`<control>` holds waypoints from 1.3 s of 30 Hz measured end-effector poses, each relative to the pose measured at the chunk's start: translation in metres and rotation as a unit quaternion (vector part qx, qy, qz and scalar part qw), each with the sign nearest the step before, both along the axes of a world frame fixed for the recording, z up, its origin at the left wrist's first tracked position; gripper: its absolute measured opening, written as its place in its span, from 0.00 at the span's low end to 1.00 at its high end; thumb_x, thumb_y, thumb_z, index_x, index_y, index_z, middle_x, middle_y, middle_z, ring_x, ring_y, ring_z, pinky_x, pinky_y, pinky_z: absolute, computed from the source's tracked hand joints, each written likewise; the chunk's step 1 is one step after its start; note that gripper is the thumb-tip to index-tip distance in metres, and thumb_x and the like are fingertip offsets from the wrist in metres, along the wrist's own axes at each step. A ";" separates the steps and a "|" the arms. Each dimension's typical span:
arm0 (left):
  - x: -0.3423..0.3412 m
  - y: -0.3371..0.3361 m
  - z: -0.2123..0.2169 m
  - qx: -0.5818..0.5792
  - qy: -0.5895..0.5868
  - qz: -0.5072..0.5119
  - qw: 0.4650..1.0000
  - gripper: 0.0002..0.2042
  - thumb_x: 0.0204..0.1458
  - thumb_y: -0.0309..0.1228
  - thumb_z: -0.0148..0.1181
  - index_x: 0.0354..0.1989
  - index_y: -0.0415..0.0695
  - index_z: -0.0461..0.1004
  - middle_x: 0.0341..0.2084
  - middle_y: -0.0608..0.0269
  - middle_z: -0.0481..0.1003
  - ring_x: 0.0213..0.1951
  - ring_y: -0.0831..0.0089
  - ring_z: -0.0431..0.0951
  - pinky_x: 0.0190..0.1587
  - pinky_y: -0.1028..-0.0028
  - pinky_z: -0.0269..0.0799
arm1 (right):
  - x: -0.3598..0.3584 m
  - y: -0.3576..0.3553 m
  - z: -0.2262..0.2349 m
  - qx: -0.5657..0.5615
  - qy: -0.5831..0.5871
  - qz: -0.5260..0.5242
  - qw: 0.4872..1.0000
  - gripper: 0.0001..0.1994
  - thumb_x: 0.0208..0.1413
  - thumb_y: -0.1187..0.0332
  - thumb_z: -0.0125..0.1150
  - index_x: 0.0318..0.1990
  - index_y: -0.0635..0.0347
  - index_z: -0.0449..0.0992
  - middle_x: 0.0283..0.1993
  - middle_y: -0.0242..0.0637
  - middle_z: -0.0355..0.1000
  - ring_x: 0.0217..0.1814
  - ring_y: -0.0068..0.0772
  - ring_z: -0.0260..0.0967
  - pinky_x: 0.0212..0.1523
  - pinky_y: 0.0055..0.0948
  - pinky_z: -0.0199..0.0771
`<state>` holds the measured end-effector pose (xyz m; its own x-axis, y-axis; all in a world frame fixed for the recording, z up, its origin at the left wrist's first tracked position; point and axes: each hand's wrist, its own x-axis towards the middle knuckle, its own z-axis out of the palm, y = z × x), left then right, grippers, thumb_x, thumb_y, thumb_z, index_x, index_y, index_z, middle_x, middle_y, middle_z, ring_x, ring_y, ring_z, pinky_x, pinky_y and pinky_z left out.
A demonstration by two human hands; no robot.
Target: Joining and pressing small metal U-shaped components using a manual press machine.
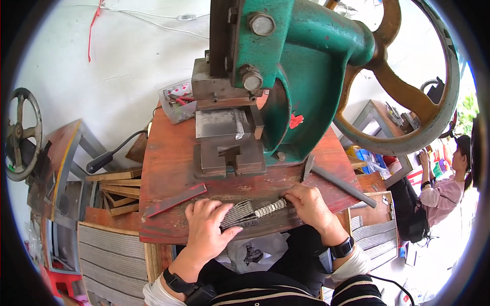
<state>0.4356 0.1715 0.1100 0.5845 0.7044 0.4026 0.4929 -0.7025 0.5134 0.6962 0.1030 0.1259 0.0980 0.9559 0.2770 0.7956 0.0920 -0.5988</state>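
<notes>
Striped black clothing [265, 294] is cut off below. On the red wooden surface [168, 166], our left hand [205, 222] clasps bundled metal link strips [239, 210], its grip hiding their left end. Our right hand [310, 205] has its grip bunched at the tip of one protruding strip [270, 208]; whether it pinches, we cannot tell. Beyond, the green press [319, 89] runs out of view.
</notes>
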 end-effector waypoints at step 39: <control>-0.007 0.005 -0.001 -0.007 -0.038 -0.014 0.999 0.28 0.32 0.39 0.74 0.45 0.43 0.75 0.39 0.63 0.73 0.48 0.61 0.68 0.55 0.55 0.54 | -0.041 0.020 -0.005 -0.014 0.072 0.191 0.979 0.35 0.37 0.69 0.75 0.57 0.62 0.69 0.55 0.48 0.69 0.56 0.52 0.65 0.56 0.41 0.68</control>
